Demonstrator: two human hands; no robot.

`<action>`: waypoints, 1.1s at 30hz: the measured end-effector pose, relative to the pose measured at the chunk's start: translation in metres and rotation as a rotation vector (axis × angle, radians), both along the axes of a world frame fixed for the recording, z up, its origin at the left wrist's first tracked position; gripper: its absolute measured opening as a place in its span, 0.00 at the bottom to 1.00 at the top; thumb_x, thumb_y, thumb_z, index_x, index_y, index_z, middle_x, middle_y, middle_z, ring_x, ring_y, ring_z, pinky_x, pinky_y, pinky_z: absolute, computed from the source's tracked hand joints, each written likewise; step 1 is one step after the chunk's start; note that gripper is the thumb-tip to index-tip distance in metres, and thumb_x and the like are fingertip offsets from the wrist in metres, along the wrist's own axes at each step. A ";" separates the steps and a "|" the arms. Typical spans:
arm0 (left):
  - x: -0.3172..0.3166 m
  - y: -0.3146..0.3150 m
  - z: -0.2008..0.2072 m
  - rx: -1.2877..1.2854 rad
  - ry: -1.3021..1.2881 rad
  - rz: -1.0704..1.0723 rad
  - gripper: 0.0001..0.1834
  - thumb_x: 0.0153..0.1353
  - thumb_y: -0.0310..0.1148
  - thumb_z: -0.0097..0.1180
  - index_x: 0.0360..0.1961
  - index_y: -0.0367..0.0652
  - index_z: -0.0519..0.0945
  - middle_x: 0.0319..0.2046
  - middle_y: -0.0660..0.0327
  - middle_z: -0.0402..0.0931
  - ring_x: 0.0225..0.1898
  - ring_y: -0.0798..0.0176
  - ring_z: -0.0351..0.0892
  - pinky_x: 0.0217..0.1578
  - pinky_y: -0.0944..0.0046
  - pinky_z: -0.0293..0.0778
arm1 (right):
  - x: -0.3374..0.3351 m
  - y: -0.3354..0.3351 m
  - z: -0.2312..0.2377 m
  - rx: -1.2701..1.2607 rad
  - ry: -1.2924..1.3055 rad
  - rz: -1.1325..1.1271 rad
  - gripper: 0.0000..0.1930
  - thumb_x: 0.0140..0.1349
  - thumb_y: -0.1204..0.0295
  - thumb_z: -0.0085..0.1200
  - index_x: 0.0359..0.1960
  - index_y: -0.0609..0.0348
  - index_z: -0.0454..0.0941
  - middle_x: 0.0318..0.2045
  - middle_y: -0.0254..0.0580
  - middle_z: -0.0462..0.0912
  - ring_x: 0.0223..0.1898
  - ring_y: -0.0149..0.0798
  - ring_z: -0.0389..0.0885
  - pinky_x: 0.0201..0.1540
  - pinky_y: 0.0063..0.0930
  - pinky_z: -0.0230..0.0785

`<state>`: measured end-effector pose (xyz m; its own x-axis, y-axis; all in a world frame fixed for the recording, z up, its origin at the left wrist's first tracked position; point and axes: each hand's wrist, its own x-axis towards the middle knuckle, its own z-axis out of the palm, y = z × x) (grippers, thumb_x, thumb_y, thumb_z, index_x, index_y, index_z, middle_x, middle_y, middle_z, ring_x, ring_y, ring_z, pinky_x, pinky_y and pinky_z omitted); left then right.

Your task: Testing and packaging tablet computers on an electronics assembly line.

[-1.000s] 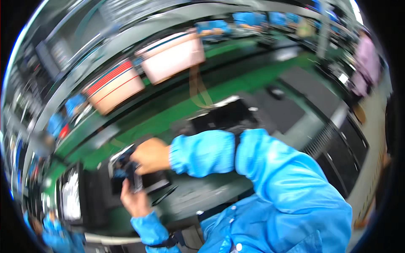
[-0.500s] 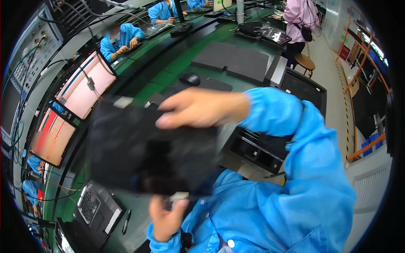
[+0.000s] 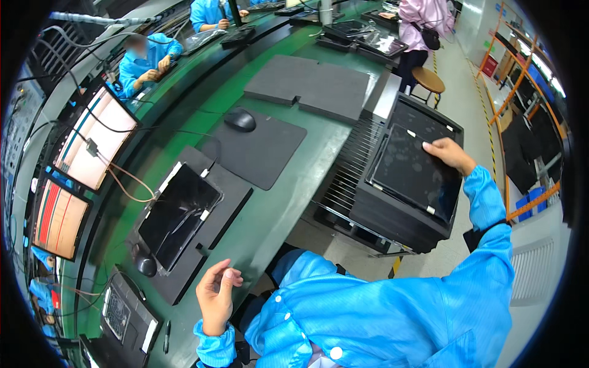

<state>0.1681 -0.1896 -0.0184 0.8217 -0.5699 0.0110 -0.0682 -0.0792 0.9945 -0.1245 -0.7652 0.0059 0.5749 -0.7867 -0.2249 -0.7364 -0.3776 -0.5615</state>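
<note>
My right hand (image 3: 453, 153) grips the far right edge of a black glossy display panel (image 3: 408, 165), with the thumb on top and the fingers hidden beneath. That panel has small white tabs on its edges and lies in the black foam tray (image 3: 368, 199) at my right. Over the bench's near edge, my left hand (image 3: 218, 294) is empty, its fingers loosely bent and apart. Ahead of it a second shiny black panel (image 3: 181, 211), also with white tabs, rests on a dark foam block (image 3: 230, 211) with a thin cable running to it.
A black mouse (image 3: 240, 119) sits on a mouse pad (image 3: 264, 150). Beyond lies a large grey foam slab (image 3: 307, 86). Two monitors (image 3: 98, 138) line the left; a pen (image 3: 167, 336) lies near a dark device (image 3: 126, 313). The tray stack stands on a wire rack (image 3: 350, 162). People work farther off.
The black panel held before me in both hands has moved right, into the tray. My left hand has let go of it. The panel on the foam block has come into sight.
</note>
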 end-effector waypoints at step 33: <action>-0.033 0.223 -0.060 0.137 -0.318 0.915 0.07 0.63 0.26 0.65 0.29 0.36 0.82 0.19 0.66 0.73 0.19 0.77 0.67 0.20 0.71 0.61 | 0.456 0.608 -0.039 -0.466 -0.723 1.190 0.32 0.60 0.54 0.61 0.61 0.62 0.74 0.61 0.63 0.70 0.63 0.60 0.68 0.66 0.51 0.60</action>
<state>0.1351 0.0334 -0.0782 0.9173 0.2732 0.2896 -0.1862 -0.3486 0.9186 0.3314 -0.1568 -0.0329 0.7969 0.3021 0.5232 0.5140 -0.7940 -0.3245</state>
